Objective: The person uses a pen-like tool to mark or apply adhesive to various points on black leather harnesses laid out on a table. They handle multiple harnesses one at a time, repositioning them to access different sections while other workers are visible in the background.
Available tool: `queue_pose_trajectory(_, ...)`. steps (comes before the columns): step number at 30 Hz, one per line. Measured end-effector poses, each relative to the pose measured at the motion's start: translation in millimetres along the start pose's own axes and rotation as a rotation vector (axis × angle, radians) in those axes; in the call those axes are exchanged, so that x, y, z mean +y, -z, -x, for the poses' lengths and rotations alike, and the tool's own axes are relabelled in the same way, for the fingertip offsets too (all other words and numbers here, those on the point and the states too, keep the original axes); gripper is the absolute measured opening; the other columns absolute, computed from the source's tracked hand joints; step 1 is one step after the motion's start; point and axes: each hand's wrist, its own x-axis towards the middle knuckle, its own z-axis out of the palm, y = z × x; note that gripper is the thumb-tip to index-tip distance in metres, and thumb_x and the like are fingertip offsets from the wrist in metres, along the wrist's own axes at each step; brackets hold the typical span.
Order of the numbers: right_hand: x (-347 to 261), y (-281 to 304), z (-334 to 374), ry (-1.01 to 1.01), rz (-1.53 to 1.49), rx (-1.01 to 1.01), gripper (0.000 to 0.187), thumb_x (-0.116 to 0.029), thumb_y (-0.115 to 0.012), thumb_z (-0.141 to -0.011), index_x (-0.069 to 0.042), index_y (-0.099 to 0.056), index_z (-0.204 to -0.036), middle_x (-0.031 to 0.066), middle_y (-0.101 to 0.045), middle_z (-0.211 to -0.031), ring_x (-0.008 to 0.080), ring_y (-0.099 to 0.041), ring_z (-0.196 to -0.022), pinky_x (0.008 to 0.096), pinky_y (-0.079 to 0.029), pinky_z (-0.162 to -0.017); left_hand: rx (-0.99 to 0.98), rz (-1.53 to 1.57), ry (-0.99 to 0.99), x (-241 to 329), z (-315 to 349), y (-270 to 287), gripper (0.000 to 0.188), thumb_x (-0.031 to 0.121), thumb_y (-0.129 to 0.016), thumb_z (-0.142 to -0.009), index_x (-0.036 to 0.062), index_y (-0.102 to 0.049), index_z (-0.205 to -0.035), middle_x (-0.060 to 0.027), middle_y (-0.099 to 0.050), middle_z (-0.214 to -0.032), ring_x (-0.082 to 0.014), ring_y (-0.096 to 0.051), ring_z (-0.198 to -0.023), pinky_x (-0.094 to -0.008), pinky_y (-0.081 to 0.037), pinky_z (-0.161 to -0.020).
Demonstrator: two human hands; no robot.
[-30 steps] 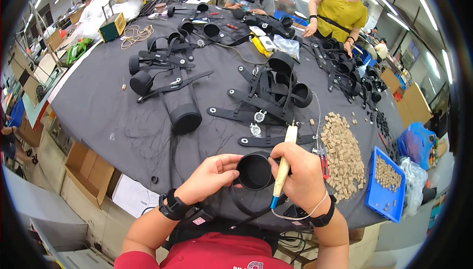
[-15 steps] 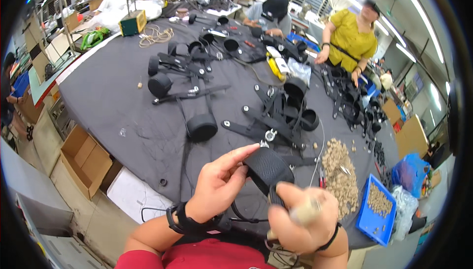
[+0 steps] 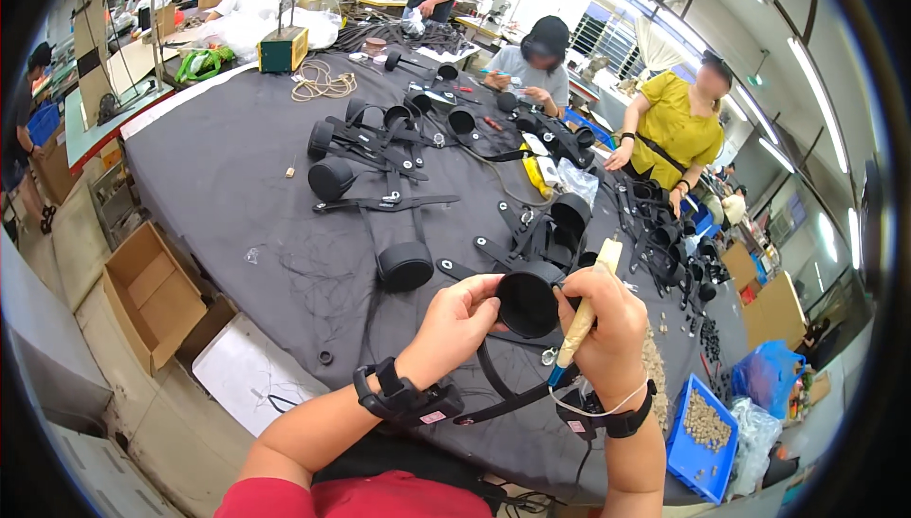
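Observation:
My left hand (image 3: 455, 323) grips the rim of a round black cup-shaped part (image 3: 528, 302) with black straps hanging from it, held up above the table. My right hand (image 3: 607, 328) touches the cup's right side and holds a beige pen-like tool (image 3: 584, 314) with a blue tip and a thin cord, pointing down. Both wrists wear black bands.
A large table covered in dark cloth (image 3: 247, 195) carries several black strapped cup assemblies (image 3: 380, 143). A blue tray of small tan pieces (image 3: 704, 434) sits at my right. Cardboard boxes (image 3: 152, 286) stand on the floor at left. Other people work at the far side (image 3: 674, 129).
The view has shifted across the table. My hands and the black cup have risen and turned, and the tool now stands upright in my right hand beside the cup.

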Motion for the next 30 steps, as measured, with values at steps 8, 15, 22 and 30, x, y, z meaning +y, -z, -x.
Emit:
queue_pose_trajectory(8, -3.4, -2.3, 4.9, -0.100, 0.012, -0.066, 0.026, 0.006, -0.069, -0.072, -0.007, -0.059, -0.091, 0.0102, -0.059, -0.075, 0.0300, -0.062, -0.063, 0.0364, -0.049, -0.054, 0.006, -0.700, -0.057, 31.6, 14.4, 1.7, 0.041, 0.030, -0.061, -0.095, -0.0023, -0.062, -0.120, -0.0120, -0.070, -0.078, -0.0230, -0.064, -0.062, -0.0341, -0.051, -0.061)
queue_pose_trajectory(15, -8.3, -19.5, 16.8, -0.142, -0.005, -0.169, 0.024, 0.002, -0.070, -0.073, -0.008, -0.058, -0.091, 0.0107, -0.060, -0.073, 0.0306, -0.063, -0.061, 0.0374, -0.049, -0.053, -0.041, -1.296, -0.181, 21.5, 5.7, 6.5, 0.035, 0.034, -0.078, -0.078, 0.0024, -0.064, -0.079, -0.0131, -0.066, -0.069, -0.0349, -0.067, -0.072, -0.0435, -0.050, -0.061)
queue_pose_trajectory(22, 10.6, -27.1, 31.4, -0.386, -0.182, -0.245, 0.021, 0.005, -0.067, -0.075, -0.004, -0.056, -0.091, 0.0124, -0.060, -0.073, 0.0297, -0.062, -0.062, 0.0347, -0.049, -0.058, -0.219, -1.436, -0.165, -3.8, 4.2, 16.0, 0.020, 0.020, -0.070, -0.083, 0.0016, -0.069, -0.075, -0.0186, -0.068, -0.076, -0.0354, -0.068, -0.077, -0.0442, -0.054, -0.068)
queue_pose_trajectory(30, 37.8, -39.5, 62.0, -0.540, -0.396, -0.355, 0.022, 0.004, -0.070, -0.076, -0.002, -0.056, -0.091, 0.0079, -0.054, -0.070, 0.0152, -0.050, -0.059, 0.0280, -0.044, -0.058, -0.398, -1.649, -0.216, -2.7, 14.0, 27.8, 0.008, 0.013, -0.070, -0.078, 0.0064, -0.074, -0.081, -0.0129, -0.070, -0.075, -0.0305, -0.070, -0.077, -0.0406, -0.055, -0.067)
